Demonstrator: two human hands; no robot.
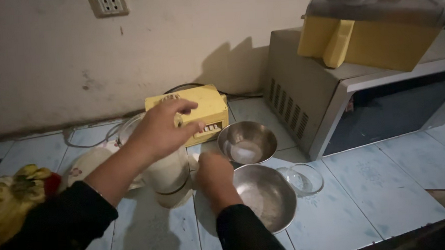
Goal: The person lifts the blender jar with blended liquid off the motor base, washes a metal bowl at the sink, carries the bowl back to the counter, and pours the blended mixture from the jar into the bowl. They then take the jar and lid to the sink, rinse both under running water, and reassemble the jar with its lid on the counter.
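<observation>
Tiled counter [378, 193]: left hand [159, 131] grips white jar [170, 176] top, right hand [214, 173] curled at steel bowl [267, 196]; jar could tip.

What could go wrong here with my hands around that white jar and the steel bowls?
1. The left hand grips the top of the white jar; a hard twist might tip it over.
2. The right hand is beside the near steel bowl, which touches the far bowl; a nudge could shove both.
</observation>
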